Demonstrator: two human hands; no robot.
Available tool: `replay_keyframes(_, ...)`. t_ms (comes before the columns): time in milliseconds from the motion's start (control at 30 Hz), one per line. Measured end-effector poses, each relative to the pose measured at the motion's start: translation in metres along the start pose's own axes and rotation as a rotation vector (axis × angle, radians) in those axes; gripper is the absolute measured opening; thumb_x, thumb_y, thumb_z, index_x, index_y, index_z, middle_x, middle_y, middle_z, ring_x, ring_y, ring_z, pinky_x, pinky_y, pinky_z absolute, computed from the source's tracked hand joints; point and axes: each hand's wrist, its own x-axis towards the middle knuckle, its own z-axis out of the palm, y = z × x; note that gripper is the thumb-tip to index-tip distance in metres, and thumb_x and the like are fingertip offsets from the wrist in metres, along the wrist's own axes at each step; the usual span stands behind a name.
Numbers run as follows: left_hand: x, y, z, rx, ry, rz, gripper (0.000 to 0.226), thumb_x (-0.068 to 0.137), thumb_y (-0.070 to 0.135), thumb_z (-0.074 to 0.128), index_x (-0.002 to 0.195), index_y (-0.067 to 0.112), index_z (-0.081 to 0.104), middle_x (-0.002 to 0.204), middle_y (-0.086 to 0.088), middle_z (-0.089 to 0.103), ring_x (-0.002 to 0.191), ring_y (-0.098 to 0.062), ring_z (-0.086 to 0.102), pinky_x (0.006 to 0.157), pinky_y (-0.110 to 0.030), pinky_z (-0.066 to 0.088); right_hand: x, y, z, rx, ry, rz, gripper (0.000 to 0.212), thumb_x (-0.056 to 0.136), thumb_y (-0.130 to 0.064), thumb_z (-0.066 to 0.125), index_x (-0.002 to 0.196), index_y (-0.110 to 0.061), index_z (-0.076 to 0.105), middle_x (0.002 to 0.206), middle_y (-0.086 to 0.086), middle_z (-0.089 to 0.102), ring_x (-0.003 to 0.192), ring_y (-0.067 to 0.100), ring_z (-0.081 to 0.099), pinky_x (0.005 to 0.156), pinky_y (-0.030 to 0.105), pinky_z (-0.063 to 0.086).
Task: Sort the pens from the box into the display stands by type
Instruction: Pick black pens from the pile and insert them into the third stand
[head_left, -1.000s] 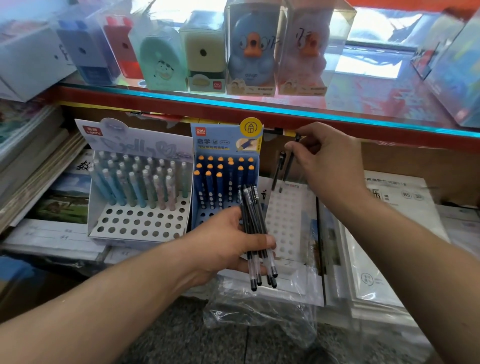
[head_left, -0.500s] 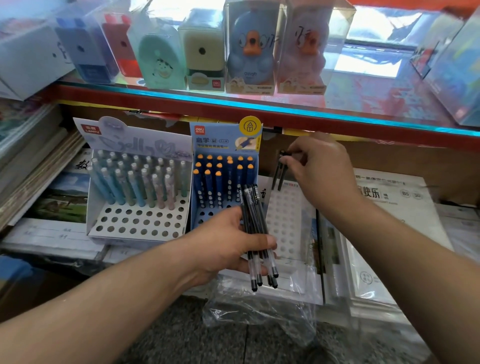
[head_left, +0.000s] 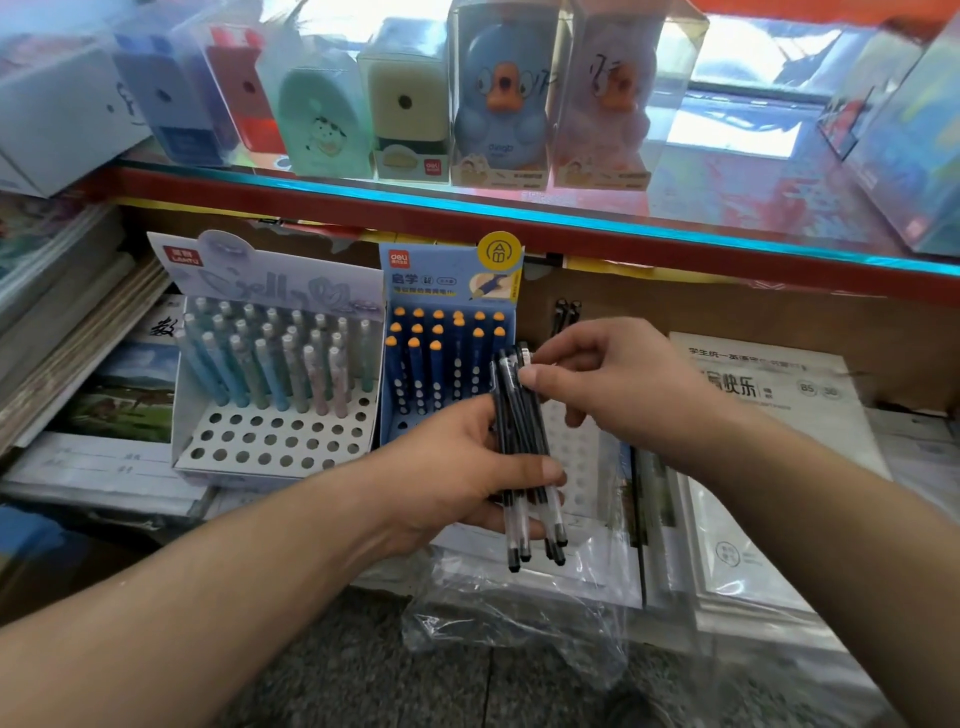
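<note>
My left hand (head_left: 457, 478) grips a bundle of black pens (head_left: 522, 457) in front of the stands, tips pointing down. At the bundle's upper end my right hand (head_left: 608, 384) pinches the top of a pen between thumb and fingers. Behind the hands lies a clear stand (head_left: 582, 457) with rows of holes; two black pens (head_left: 565, 314) stand at its back. A blue stand (head_left: 449, 291) holds several blue pens with orange caps. Left of it, a white stand (head_left: 275, 447) holds several pastel pens, and its front rows of holes are bare.
A crumpled clear plastic bag (head_left: 519, 618) lies below the hands on the grey floor. Stacked notebooks (head_left: 78, 322) flank the left, wrapped paper packs (head_left: 769, 415) the right. Overhead, a glass shelf edge (head_left: 519, 213) carries boxed sharpeners (head_left: 498, 98).
My right hand left two black pens standing in the back of the clear stand and came down to the top of the bundle. My left hand kept its grip.
</note>
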Motion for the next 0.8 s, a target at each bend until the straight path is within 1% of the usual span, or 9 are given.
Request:
replay_keyframes(100, 0.001, 0.001, 0.001, -0.005, -0.005, 0.001, 0.03, 0.089, -0.002, 0.07, 0.115, 0.011, 0.064, 0.114, -0.019, 0.071, 0.094, -0.024, 0.074, 0.068, -0.038, 0.063, 0.001, 0.001, -0.005, 0.176, -0.015, 0.043, 0.026, 0.086, -0.028, 0.08, 0.108, -0.019, 0.07, 0.078, 0.0, 0.076, 0.062, 0.01, 0.068, 0.052, 0.023, 0.046)
replay_keyframes(200, 0.001, 0.001, 0.001, -0.013, -0.009, 0.004, 0.03, 0.089, -0.002, 0.069, 0.115, 0.01, 0.063, 0.116, -0.023, 0.069, 0.091, -0.024, 0.074, 0.067, -0.038, 0.063, 0.0, 0.002, -0.006, 0.211, -0.092, 0.068, 0.032, 0.081, -0.03, 0.083, 0.108, -0.024, 0.068, 0.078, 0.001, 0.076, 0.068, 0.013, 0.071, 0.057, 0.03, 0.047)
replay_keyframes(267, 0.002, 0.001, 0.002, -0.014, -0.01, 0.001, 0.032, 0.089, -0.002, 0.069, 0.118, 0.01, 0.062, 0.114, -0.023, 0.07, 0.092, -0.025, 0.074, 0.068, -0.038, 0.062, 0.0, 0.003, -0.003, 0.214, -0.105, 0.066, 0.031, 0.081, -0.028, 0.083, 0.107, -0.025, 0.067, 0.077, 0.002, 0.076, 0.067, 0.013, 0.07, 0.058, 0.031, 0.048)
replay_keyframes(400, 0.003, 0.001, 0.002, -0.032, -0.019, -0.004, 0.03, 0.09, -0.002, 0.067, 0.118, 0.007, 0.062, 0.11, -0.015, 0.074, 0.094, -0.028, 0.075, 0.07, -0.038, 0.064, 0.004, 0.004, -0.005, 0.263, -0.07, 0.08, 0.039, 0.085, -0.018, 0.081, 0.119, -0.024, 0.063, 0.077, 0.005, 0.073, 0.063, 0.013, 0.067, 0.056, 0.029, 0.049)
replay_keyframes(500, 0.003, 0.001, 0.0, -0.034, -0.004, -0.01, 0.028, 0.089, -0.001, 0.068, 0.115, 0.007, 0.063, 0.101, -0.011, 0.077, 0.093, -0.028, 0.075, 0.073, -0.039, 0.064, 0.007, 0.005, -0.018, 0.281, 0.063, 0.049, 0.043, 0.089, -0.017, 0.075, 0.128, -0.024, 0.059, 0.088, 0.004, 0.076, 0.07, 0.012, 0.072, 0.059, 0.026, 0.053)
replay_keyframes(600, 0.003, 0.0, -0.002, -0.033, 0.026, -0.025, 0.022, 0.089, -0.002, 0.069, 0.108, 0.007, 0.062, 0.086, -0.006, 0.076, 0.085, -0.024, 0.075, 0.071, -0.039, 0.064, 0.012, 0.011, -0.033, 0.092, 0.347, -0.071, 0.039, 0.094, -0.02, 0.071, 0.129, -0.029, 0.056, 0.09, -0.004, 0.075, 0.077, 0.008, 0.073, 0.065, 0.026, 0.059)
replay_keyframes(667, 0.003, -0.001, -0.003, -0.032, 0.04, -0.046, 0.022, 0.089, -0.002, 0.069, 0.108, 0.005, 0.061, 0.09, -0.01, 0.074, 0.086, -0.026, 0.075, 0.068, -0.038, 0.064, 0.015, 0.015, -0.037, -0.019, 0.444, -0.12, 0.033, 0.096, -0.023, 0.068, 0.122, -0.034, 0.052, 0.091, -0.008, 0.072, 0.08, 0.009, 0.072, 0.07, 0.028, 0.06)
replay_keyframes(733, 0.003, -0.002, -0.003, -0.034, 0.055, -0.069, 0.025, 0.089, -0.003, 0.069, 0.112, 0.003, 0.06, 0.101, -0.02, 0.071, 0.09, -0.03, 0.074, 0.068, -0.037, 0.064, 0.018, 0.02, -0.035, -0.101, 0.45, -0.148, 0.028, 0.098, -0.024, 0.065, 0.119, -0.033, 0.049, 0.093, -0.011, 0.066, 0.083, 0.008, 0.067, 0.07, 0.025, 0.056)
replay_keyframes(800, 0.003, -0.003, -0.003, -0.037, 0.062, -0.077, 0.027, 0.089, -0.003, 0.069, 0.114, 0.003, 0.061, 0.11, -0.025, 0.071, 0.096, -0.033, 0.074, 0.068, -0.037, 0.064, 0.021, 0.023, -0.032, -0.21, 0.445, -0.188, 0.021, 0.1, -0.025, 0.062, 0.119, -0.029, 0.051, 0.095, -0.013, 0.062, 0.085, 0.006, 0.063, 0.073, 0.027, 0.055)
